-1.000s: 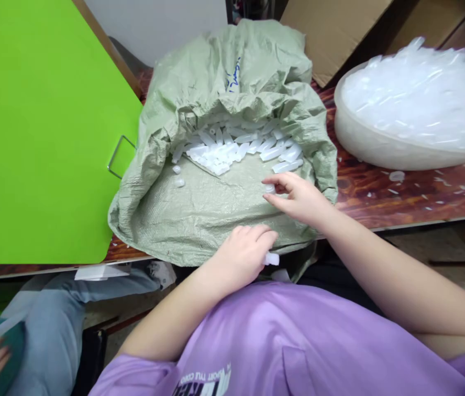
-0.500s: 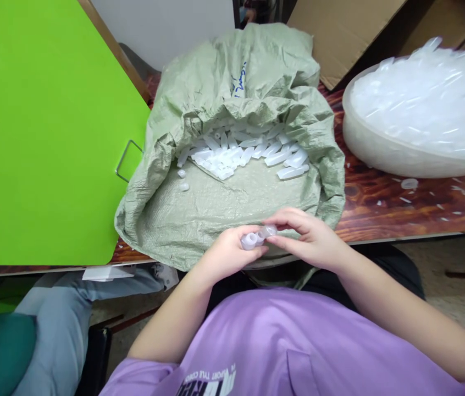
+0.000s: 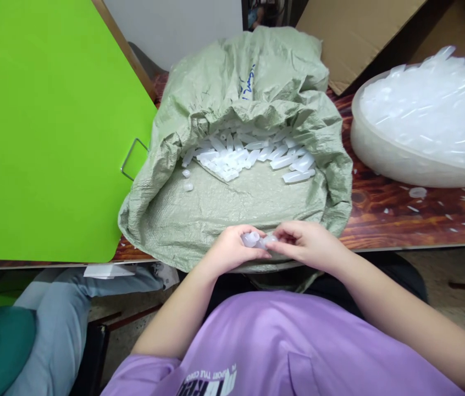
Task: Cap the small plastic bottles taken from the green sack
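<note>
Right hand (image 3: 306, 243) with white piece (image 3: 271, 239) now over near sack edge (image 3: 269, 267)

One left hand (image 3: 230, 252) and one right hand (image 3: 309, 245); at least two translucent pieces (image 3: 251, 238) between them; one pale green sack (image 3: 241, 206); one heap of white pieces (image 3: 232, 159), too overlapped to count, and two short pieces (image 3: 188, 187) apart from it; one oval tub (image 3: 405, 171); one wire handle (image 3: 127, 158); one flat ring (image 3: 418, 192); one bench (image 3: 381, 223)
</note>
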